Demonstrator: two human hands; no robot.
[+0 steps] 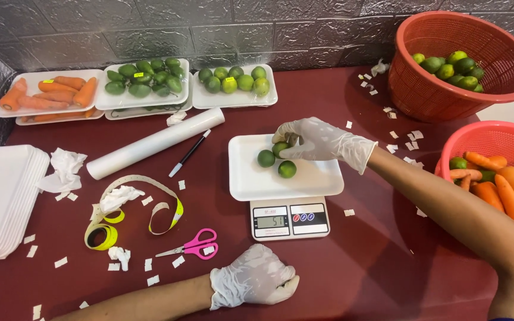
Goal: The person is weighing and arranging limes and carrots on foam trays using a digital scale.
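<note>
A white foam tray (269, 178) sits on a small kitchen scale (290, 218) in the middle of the dark red table (358, 261). On the tray are three limes (287, 169): two lie free and one is under the right hand (322, 141). The right hand wears a thin white glove, and its fingers curl down around that third lime at the back of the tray. The left hand (256, 278), also gloved, rests on the table in front of the scale with its fingers folded in, holding nothing. Behind the scale, by the grey wall, stand three full white trays: one of carrots (49, 92) at the far left, one of long green fruits (144, 80), and one with about eight limes (236, 80). To the right of the scale are two red baskets (423, 89), the far one with green fruit, the near one mostly with carrots. To the left of the scale lie one pink pair of scissors (194, 245), one black pen (188, 153), one roll of clear wrap (153, 144), one yellow tape measure (111, 223) and a stack of empty white trays (1, 199). Many small white paper bits lie all around the scale.
</note>
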